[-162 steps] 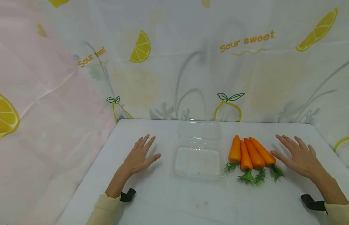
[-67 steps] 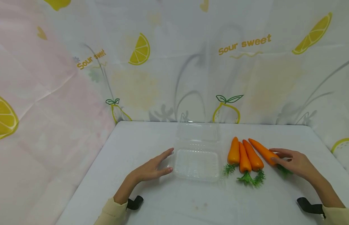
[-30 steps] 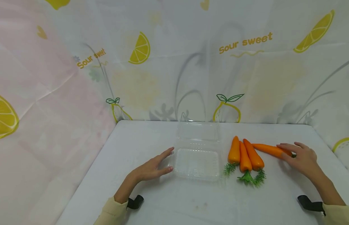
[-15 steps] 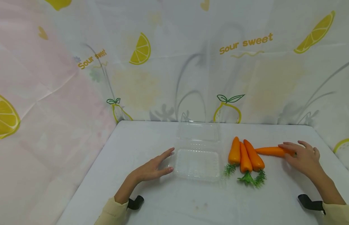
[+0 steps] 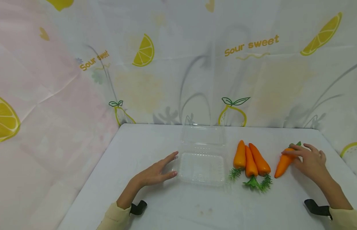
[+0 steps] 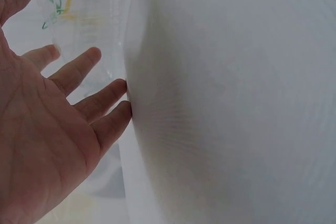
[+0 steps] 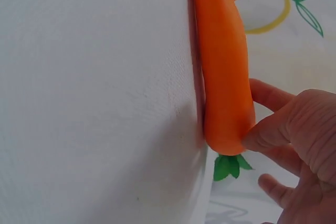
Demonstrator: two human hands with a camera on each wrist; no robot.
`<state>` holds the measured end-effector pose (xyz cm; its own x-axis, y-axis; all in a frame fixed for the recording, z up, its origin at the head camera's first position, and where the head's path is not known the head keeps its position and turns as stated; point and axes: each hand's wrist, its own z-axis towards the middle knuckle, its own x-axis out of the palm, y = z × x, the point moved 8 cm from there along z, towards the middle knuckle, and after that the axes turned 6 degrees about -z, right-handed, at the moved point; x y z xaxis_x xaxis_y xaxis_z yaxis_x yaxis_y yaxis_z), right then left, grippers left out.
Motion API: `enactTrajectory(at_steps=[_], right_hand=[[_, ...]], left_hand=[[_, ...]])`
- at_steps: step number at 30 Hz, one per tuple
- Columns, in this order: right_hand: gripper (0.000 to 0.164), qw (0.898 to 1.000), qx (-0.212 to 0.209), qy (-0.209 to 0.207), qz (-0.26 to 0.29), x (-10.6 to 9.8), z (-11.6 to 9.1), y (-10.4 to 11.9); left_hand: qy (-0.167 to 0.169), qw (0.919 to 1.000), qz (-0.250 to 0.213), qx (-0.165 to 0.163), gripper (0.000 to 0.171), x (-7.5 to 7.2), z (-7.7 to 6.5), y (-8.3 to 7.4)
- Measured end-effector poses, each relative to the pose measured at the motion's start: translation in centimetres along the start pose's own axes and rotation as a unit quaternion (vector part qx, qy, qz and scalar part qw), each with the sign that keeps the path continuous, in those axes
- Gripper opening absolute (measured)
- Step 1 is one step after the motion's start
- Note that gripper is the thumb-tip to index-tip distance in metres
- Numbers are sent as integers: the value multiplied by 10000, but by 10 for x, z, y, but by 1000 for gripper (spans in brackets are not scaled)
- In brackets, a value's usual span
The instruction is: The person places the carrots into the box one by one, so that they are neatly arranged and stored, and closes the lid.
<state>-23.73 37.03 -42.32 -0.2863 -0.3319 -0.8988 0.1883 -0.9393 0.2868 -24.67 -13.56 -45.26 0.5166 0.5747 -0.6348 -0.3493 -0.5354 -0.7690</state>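
Observation:
In the head view, my right hand point(image 5: 311, 161) pinches a carrot point(image 5: 283, 164) near its thick end. The carrot lies slanted, tip toward me and green leaves pointing away. In the right wrist view, the thumb presses on the thick end of the carrot point(image 7: 226, 77), with a finger on the far side. My left hand point(image 5: 151, 172) rests at the left edge of a clear plastic clamshell box point(image 5: 201, 182), its thumb and forefinger spread beside the rim. The left wrist view shows that hand point(image 6: 52, 124) with its fingers extended.
Three more carrots point(image 5: 251, 163) lie side by side between the box and my right hand, leaves toward me. The box's hinged lid point(image 5: 202, 134) lies folded back. A lemon-print cloth point(image 5: 178, 64) hangs behind the white table point(image 5: 167, 207).
My right hand moved the fourth carrot away from the others and turned it, so its tip swung from pointing away, through left, to pointing toward me. My left hand came to the box earlier.

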Motion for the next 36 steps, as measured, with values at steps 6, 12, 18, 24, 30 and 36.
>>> enactTrajectory(at_steps=[6, 12, 18, 24, 30, 36], right_hand=[[32, 9997, 192, 104, -81, 1, 1, -1], [28, 9996, 242, -51, -105, -1, 0, 1], [25, 9992, 164, -300, -207, -6, -3, 5], [14, 9964, 748, 326, 227, -6, -6, 2], [19, 9896, 1145, 841, 233, -3, -10, 1], [48, 9841, 1203, 1280, 261, 1, -11, -1]], left_hand=[[-3, 10000, 56, -9, 76, -1, 0, 0], [-3, 10000, 87, -12, 76, -1, 1, -1], [36, 10000, 39, -29, 76, -1, 0, -2], [36, 10000, 33, -34, 77, -1, 0, -1], [36, 10000, 10, -48, 78, 1, 1, 1], [55, 10000, -15, -14, 79, 2, 1, 1]])
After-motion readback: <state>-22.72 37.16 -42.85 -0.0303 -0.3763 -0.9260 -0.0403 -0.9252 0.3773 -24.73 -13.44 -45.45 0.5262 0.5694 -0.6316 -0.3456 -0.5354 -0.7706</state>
